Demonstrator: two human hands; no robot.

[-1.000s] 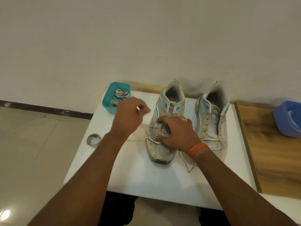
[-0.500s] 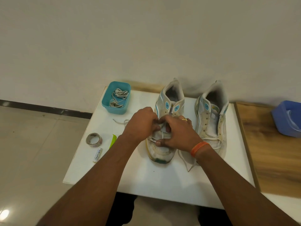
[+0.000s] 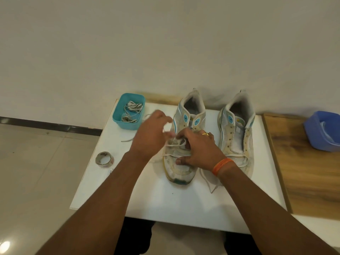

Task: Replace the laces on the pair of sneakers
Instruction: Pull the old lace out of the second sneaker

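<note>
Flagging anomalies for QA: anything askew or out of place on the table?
Mostly tidy. One loose lace trails from between the sneakers toward the white table's front edge. The tape roll sits right at the left edge. Nothing spilled or visibly damaged.
</note>
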